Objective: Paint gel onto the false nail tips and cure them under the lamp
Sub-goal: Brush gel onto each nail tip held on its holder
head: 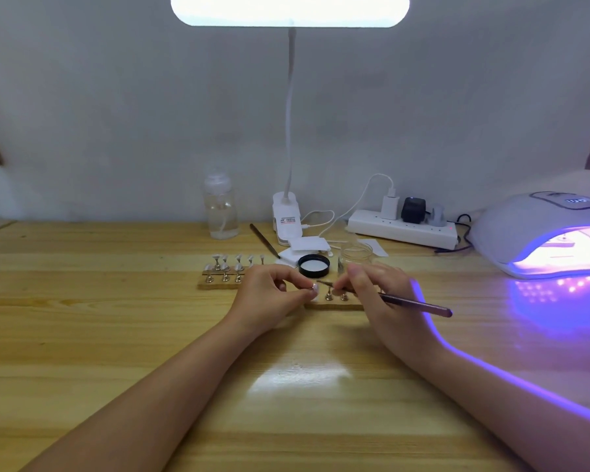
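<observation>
My left hand [269,291] pinches a small false nail tip [314,288] on its holder between thumb and fingers. My right hand [375,287] grips a thin gel brush [419,304], whose tip touches that nail tip. Just below the hands lies a small wooden base [338,305] with two metal holders [336,296]. A second wooden base [215,284] to the left carries several nail tips on stands [225,264]. The curing lamp [539,233] stands at the right, lit violet inside.
Behind the hands lie a black jar lid [314,265], a small glass jar [356,253], white pads [305,247] and a spare brush [264,240]. A clear bottle [220,207], a clip desk lamp [286,216] and a power strip [402,229] line the wall.
</observation>
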{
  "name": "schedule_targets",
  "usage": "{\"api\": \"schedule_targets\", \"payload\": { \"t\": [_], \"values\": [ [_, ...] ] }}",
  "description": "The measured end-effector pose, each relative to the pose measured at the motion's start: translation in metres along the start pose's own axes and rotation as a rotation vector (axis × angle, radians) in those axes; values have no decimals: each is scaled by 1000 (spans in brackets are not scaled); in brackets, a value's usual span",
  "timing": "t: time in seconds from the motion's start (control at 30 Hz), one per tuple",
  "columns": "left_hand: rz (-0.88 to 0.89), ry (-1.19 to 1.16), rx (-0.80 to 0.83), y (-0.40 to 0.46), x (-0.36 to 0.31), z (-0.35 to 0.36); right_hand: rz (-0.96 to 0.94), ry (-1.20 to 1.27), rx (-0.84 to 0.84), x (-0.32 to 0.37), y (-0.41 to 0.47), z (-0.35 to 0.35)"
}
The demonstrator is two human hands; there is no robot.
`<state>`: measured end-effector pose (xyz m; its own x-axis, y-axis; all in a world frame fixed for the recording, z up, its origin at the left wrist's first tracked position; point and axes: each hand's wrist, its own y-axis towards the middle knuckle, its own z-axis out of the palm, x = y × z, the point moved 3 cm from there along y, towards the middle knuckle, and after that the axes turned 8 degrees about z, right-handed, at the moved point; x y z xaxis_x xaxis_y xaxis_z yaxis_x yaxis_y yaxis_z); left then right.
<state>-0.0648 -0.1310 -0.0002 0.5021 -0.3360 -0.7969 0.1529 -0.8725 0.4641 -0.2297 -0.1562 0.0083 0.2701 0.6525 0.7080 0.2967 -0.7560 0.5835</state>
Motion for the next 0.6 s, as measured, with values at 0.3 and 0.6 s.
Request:
{"api": "schedule_targets", "payload": {
  "t": [0.3, 0.6],
  "values": [
    [7, -2, -3, -1, -3, 0, 0, 8, -4, -2, 0, 1],
    [-3, 1, 8, -1, -3, 0, -6, -13, -13, -1, -1, 0]
  ]
}}
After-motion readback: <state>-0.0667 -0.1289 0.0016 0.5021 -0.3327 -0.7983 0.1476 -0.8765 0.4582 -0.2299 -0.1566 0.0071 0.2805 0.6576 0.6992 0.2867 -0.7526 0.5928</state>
